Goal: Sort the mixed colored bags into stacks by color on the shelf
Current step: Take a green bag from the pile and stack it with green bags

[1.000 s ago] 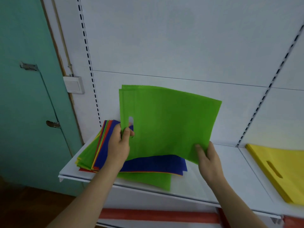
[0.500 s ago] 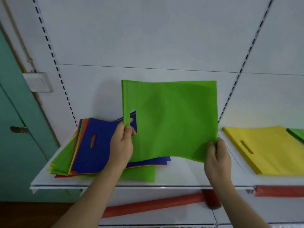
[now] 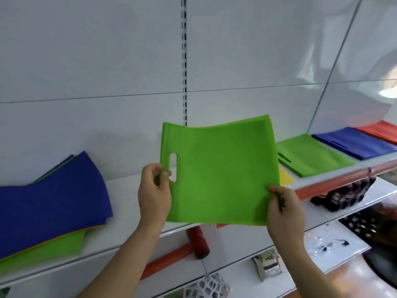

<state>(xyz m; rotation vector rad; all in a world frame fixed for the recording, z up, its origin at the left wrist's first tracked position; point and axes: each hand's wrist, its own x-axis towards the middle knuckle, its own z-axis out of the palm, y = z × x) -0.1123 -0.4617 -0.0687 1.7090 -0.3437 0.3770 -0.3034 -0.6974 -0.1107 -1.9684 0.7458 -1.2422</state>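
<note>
White metal shelf [image 3: 129, 203] under two hands: left hand [image 3: 154, 194] pinching flat green fabric bag [image 3: 221, 175] beside its handle slot, right hand [image 3: 283, 209] pinching lower right corner, mixed blue-topped pile [image 3: 51, 198] left, sorted green stack [image 3: 311, 158] and blue stack [image 3: 354, 143] beyond.

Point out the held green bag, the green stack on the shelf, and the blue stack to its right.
held green bag [image 3: 221, 175]: head view, middle of its face
green stack [image 3: 313, 157]: head view, top bag's centre
blue stack [image 3: 354, 144]: head view, top bag's centre
</note>
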